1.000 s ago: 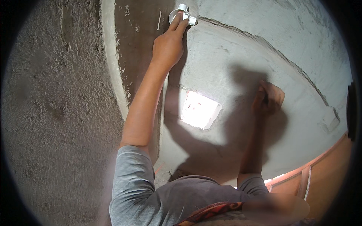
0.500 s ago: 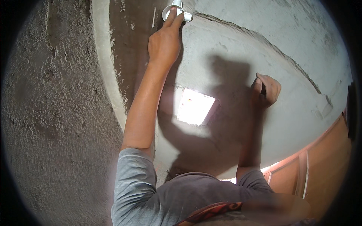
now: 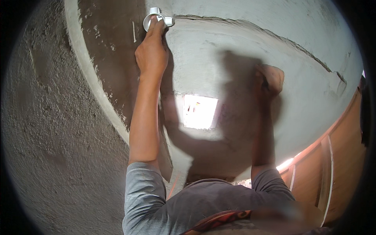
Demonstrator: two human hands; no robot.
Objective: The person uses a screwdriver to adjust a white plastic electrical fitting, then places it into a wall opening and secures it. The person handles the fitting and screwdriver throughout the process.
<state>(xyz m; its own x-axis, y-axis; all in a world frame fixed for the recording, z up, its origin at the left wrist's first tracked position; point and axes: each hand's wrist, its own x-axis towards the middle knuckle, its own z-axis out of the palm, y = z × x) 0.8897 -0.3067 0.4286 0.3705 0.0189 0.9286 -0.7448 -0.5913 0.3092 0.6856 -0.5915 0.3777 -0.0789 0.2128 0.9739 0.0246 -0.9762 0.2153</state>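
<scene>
With my left arm stretched up, my left hand (image 3: 152, 55) grips a white round junction box (image 3: 169, 21) with short pipe stubs. Its fingers reach into the box's round mouth. The box is at the left end of a groove (image 3: 270, 36) cut in the grey plastered surface (image 3: 207, 58), beside a dark brown strip (image 3: 113, 43). My right hand (image 3: 271, 80) is raised farther right, in shade, its fingers curled against the thumb. Whether anything is in those fingers cannot be made out.
A bright square opening (image 3: 200, 112) lies between my arms, with my shadow (image 3: 239, 66) around it. Rough grey wall (image 3: 58, 129) fills the left side, edged by a pale smooth band (image 3: 84, 58). Brown panels (image 3: 344, 156) stand at lower right.
The view has shifted, so the junction box and my left hand appear lower and farther left. My right hand appears slightly higher and farther left. My left hand keeps its hold on the box.
</scene>
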